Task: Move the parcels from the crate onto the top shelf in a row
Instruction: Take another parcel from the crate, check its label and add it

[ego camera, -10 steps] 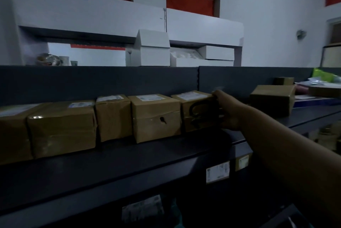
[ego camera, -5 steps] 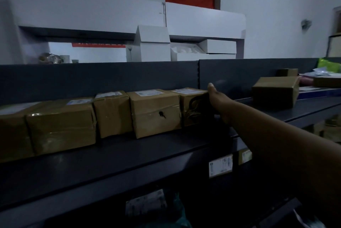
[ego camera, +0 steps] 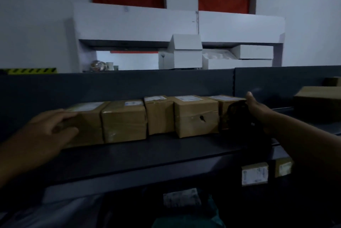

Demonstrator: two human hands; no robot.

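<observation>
Several brown cardboard parcels stand side by side in a row on the dark top shelf (ego camera: 147,155), each with a white label on top. My left hand (ego camera: 49,130) rests flat against the left end and front of the leftmost parcel (ego camera: 86,126). My right hand (ego camera: 258,109) presses, fingers apart, on the right side of the rightmost parcel (ego camera: 227,106), whose face lies in my hand's shadow. Between them sit a wide parcel (ego camera: 124,122), a narrower one (ego camera: 159,115) and one with a small hole (ego camera: 196,115). The crate is out of view.
Another brown box (ego camera: 317,106) stands further right on the shelf, apart from the row. A dark back panel (ego camera: 120,87) rises behind the parcels. Small labelled boxes (ego camera: 254,176) sit on a lower level. White ledges and boxes line the far wall.
My left hand has come into view and landed on the leftmost parcel. My right hand stays at the right end of the row. The camera has turned left.
</observation>
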